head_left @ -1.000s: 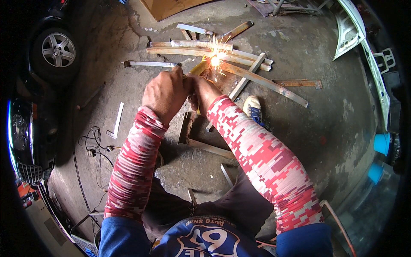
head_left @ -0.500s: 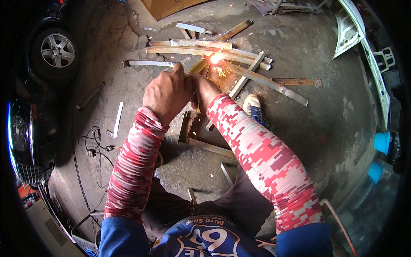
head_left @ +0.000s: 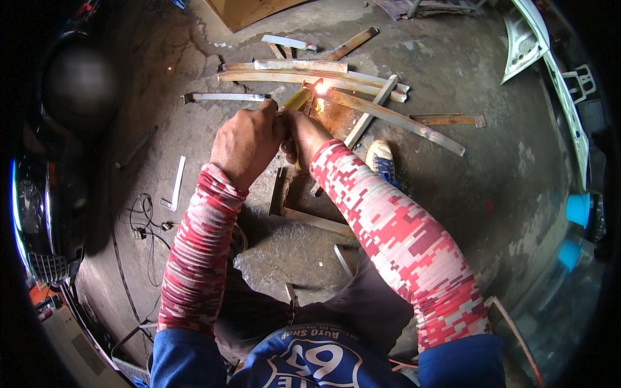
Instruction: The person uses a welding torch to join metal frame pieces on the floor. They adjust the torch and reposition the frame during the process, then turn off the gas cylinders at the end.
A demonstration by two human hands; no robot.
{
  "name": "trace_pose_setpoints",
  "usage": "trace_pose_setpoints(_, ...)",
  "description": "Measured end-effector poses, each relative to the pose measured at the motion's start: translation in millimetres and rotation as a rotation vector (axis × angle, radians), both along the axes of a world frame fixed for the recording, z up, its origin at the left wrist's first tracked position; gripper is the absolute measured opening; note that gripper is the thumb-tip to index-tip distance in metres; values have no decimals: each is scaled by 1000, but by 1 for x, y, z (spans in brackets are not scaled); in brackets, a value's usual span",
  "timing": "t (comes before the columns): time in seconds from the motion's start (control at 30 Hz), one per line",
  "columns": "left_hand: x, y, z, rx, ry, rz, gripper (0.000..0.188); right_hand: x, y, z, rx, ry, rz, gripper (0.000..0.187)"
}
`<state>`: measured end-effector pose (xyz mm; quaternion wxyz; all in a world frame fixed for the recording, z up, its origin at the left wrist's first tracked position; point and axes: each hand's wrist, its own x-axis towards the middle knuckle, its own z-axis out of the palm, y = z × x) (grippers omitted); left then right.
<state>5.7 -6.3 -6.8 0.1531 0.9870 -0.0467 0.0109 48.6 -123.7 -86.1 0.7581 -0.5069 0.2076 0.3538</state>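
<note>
Both hands are closed and close together in front of me, at the near side of a bright glow. My left hand (head_left: pixel 244 143) and my right hand (head_left: pixel 305 134) wrap round a yellow tool (head_left: pixel 297 101) that looks like a welding torch. Its grip is mostly hidden by my fingers. Just beyond its far end, the glow and a few sparks sit at the end of a rusty metal bar (head_left: pixel 394 120), which slants away to the right. Long metal bars (head_left: pixel 284 76) lie right behind the glow. A pale bar (head_left: pixel 372 111) passes beneath the slanting one.
A thin bar (head_left: pixel 226 97) and an L-shaped metal piece (head_left: pixel 176 184) lie to the left, near black cables (head_left: pixel 139 216). My shoe (head_left: pixel 380 160) stands close to the bars. A car (head_left: pixel 48 213) is at the left edge, a white panel (head_left: pixel 527 48) at the right, and a brown board (head_left: pixel 252 13) at the back.
The glow has shrunk and fewer sparks fall from it. My hands and the yellow tool have shifted slightly left in the picture, along with the bars.
</note>
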Motion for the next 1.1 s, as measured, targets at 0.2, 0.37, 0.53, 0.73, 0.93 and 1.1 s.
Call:
trace_pose_setpoints(0.2, 2, 1, -2, 8, -2, -2, 24, 1, 1, 0, -16, -3, 5, 25)
trace_pose_setpoints(0.37, 2, 1, -1, 6, 1, 35, 25, -1, 0, 1, -40, 6, -5, 24)
trace_pose_setpoints(0.53, 1, 0, -1, -14, -6, 25, 25, -4, -1, 4, 21, -2, -16, 22)
trace_pose_setpoints(0.73, 1, -1, 4, -13, 7, 20, 23, 0, 3, -1, -28, -5, -20, 19)
trace_pose_setpoints(0.93, 2, 3, -10, 37, -22, -77, 24, 5, 7, -31, -56, -74, -17, 22)
trace_pose_setpoints(1.1, 6, 15, -14, 86, 44, -117, 24, 10, 3, -29, 246, -96, 77, 33)
